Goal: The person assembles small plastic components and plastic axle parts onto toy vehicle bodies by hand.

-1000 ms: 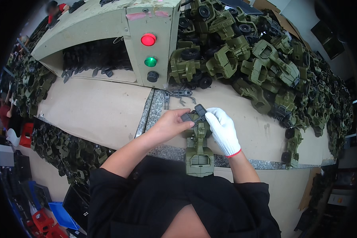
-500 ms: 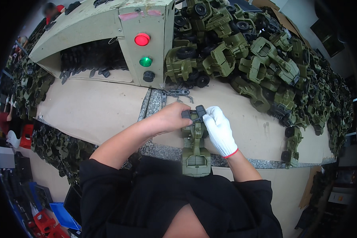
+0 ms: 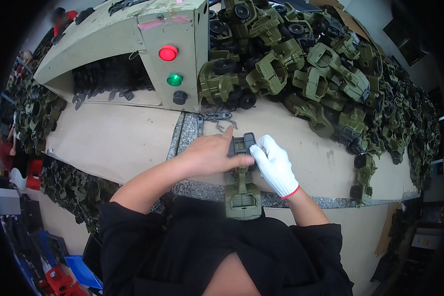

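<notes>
An olive-green toy vehicle (image 3: 242, 201) lies lengthwise in front of me, its near end past the table's front edge. On its far end sits a dark grey frame-like part (image 3: 249, 140). My bare left hand (image 3: 207, 154) grips the vehicle from the left, thumb laid across it just below the frame and index finger stretched along its left side; its other fingers are hidden. In a white glove with a red cuff, my right hand (image 3: 276, 166) pinches the frame's right side between thumb and fingers. Small grey chain-like parts (image 3: 218, 117) lie just beyond my hands.
A large heap of green toy vehicles (image 3: 325, 74) fills the back right. One vehicle (image 3: 363, 180) lies apart near the right front edge. At the back left stands a pale metal housing (image 3: 150, 29) with a red light, a green light and a black knob; dark parts lie in its opening.
My left hand has shifted from pinching the frame's left side to lying lower, thumb across the vehicle and index finger extended. My right hand stays on the frame's right side. The view shifted slightly.
</notes>
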`<state>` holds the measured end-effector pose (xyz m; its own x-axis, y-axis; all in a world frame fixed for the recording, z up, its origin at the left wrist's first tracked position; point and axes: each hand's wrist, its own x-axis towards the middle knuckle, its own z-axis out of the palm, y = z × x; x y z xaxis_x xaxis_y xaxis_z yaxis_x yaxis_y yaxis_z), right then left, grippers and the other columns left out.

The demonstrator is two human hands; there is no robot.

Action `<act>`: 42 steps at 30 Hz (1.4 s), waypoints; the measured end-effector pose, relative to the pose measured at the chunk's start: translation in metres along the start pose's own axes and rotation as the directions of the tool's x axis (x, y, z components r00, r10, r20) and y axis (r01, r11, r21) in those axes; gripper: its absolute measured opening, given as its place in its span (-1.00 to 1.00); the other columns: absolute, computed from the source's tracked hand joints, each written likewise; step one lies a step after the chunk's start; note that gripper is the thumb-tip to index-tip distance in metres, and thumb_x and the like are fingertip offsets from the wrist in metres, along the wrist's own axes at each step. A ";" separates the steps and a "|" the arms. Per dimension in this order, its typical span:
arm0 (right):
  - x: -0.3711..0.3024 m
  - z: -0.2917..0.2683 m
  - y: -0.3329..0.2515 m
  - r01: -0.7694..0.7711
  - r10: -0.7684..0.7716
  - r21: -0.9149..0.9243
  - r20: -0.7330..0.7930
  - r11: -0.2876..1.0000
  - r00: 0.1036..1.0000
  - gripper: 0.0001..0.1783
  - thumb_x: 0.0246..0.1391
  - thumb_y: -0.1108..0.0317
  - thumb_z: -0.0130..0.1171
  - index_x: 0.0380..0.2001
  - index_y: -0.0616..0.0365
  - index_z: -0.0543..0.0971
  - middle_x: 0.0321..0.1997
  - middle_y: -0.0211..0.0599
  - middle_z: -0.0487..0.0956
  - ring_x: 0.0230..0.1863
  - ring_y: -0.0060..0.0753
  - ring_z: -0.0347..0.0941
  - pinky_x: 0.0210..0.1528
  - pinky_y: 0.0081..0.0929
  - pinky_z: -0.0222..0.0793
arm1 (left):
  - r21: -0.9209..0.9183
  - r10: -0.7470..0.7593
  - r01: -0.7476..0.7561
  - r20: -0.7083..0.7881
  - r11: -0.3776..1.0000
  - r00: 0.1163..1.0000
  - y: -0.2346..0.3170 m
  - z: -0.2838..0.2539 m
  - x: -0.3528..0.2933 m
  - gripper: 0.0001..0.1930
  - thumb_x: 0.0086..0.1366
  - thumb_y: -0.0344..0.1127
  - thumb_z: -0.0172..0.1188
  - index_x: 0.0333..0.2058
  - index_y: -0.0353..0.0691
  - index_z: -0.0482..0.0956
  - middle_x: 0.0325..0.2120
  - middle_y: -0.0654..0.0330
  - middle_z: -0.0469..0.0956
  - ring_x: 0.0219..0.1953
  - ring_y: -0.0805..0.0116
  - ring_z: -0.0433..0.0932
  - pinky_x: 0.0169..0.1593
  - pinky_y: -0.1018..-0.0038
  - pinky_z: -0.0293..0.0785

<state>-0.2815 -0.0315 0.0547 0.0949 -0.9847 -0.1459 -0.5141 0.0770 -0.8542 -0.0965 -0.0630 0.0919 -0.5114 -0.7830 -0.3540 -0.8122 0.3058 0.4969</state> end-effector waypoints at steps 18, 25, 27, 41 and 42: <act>0.086 -0.001 -0.014 0.719 -0.694 -0.265 0.197 0.642 0.692 -0.70 -0.11 0.35 0.16 -0.23 0.15 0.54 -0.21 -0.18 0.53 -0.18 -0.13 0.46 -0.13 -0.39 0.39 | 0.142 0.344 -0.322 -0.174 0.936 0.923 -0.010 0.026 -0.030 -0.29 -0.13 -0.23 0.31 0.04 -0.27 0.26 -0.10 -0.04 0.34 -0.08 0.06 0.40 -0.03 0.30 0.37; 0.098 0.049 -0.007 0.751 -0.653 -0.553 0.425 0.360 0.626 -0.53 -0.02 0.16 0.10 0.00 0.02 0.41 0.07 -0.20 0.40 0.12 -0.09 0.28 0.15 -0.24 0.17 | 0.156 0.346 -0.311 -0.334 0.938 0.877 -0.019 0.036 -0.068 -0.32 -0.03 -0.29 0.27 0.11 -0.16 0.25 -0.05 0.05 0.32 -0.07 0.09 0.39 -0.03 0.31 0.36; 0.089 0.034 0.013 0.784 -0.660 -0.525 0.466 0.331 0.590 -0.55 -0.01 0.18 0.09 -0.01 0.00 0.42 0.08 -0.23 0.40 0.13 -0.11 0.27 0.16 -0.23 0.17 | 0.176 0.365 -0.325 -0.311 0.929 0.877 -0.027 0.036 -0.075 -0.34 -0.03 -0.30 0.25 0.10 -0.14 0.26 0.00 0.04 0.29 -0.06 0.09 0.40 -0.02 0.31 0.35; 0.017 -0.021 -0.005 0.447 -0.496 -0.458 0.014 0.768 0.868 -0.76 -0.03 0.21 0.15 -0.38 0.14 0.59 -0.41 -0.20 0.59 -0.40 -0.16 0.52 -0.30 -0.38 0.43 | 0.197 0.504 -0.464 -0.359 0.864 0.786 -0.029 0.047 -0.062 -0.50 -0.02 -0.50 0.11 0.00 -0.17 0.39 0.04 0.14 0.39 -0.18 0.21 0.51 -0.13 0.41 0.43; 0.017 -0.012 -0.021 0.428 -0.406 -0.495 0.159 0.756 0.900 -0.69 0.01 0.10 0.08 -0.41 0.11 0.60 -0.43 -0.21 0.59 -0.38 -0.15 0.52 -0.29 -0.34 0.42 | 0.215 0.531 -0.486 -0.344 0.847 0.774 -0.025 0.048 -0.061 -0.51 0.00 -0.50 0.11 -0.01 -0.17 0.40 0.01 0.14 0.41 -0.18 0.23 0.50 -0.10 0.41 0.40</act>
<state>-0.2792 -0.0515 0.0756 0.4298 -0.8927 0.1357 -0.7702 -0.4409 -0.4609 -0.0580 0.0035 0.0627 -0.7309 -0.6299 0.2626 -0.4999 0.7561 0.4224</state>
